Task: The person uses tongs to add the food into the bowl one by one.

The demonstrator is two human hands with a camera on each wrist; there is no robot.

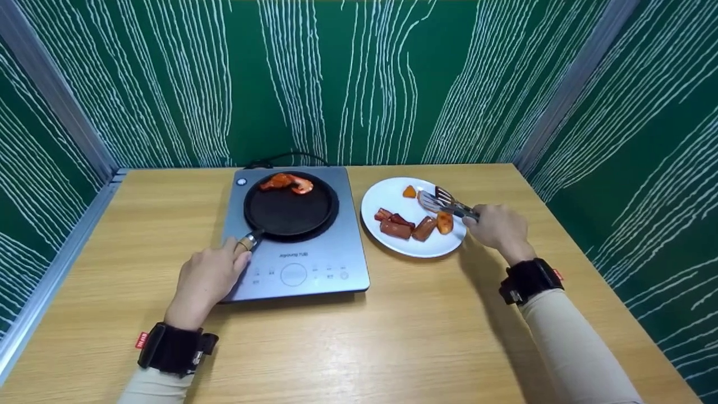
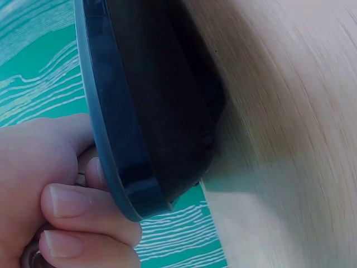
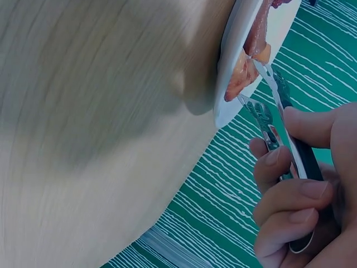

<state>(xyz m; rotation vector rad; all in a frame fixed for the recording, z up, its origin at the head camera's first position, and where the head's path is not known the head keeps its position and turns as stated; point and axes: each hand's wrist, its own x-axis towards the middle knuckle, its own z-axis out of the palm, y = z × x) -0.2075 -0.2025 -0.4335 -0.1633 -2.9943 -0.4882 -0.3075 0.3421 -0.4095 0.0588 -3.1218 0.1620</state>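
My left hand (image 1: 207,278) grips the wooden-and-metal handle (image 1: 247,242) of a round black frying pan (image 1: 289,210). In the pan, a cooked shrimp (image 1: 302,186) and a reddish-orange piece of food (image 1: 276,181) lie near the far rim. Over a white plate (image 1: 387,247), my right hand (image 1: 499,227) holds metal food tongs (image 1: 463,210) by their black handles. The tongs' slotted ends are apart, close to a browned piece of food (image 3: 241,78); whether they touch it I cannot tell. Brown sausage pieces (image 1: 396,228) and orange chunks (image 1: 445,223) share the plate.
Beneath the pan is a silver induction cooker (image 1: 336,258), its black cable (image 1: 297,153) running behind it. All stands on a wooden table (image 1: 359,348). Green panels with white lines (image 1: 381,84) enclose the back and sides.
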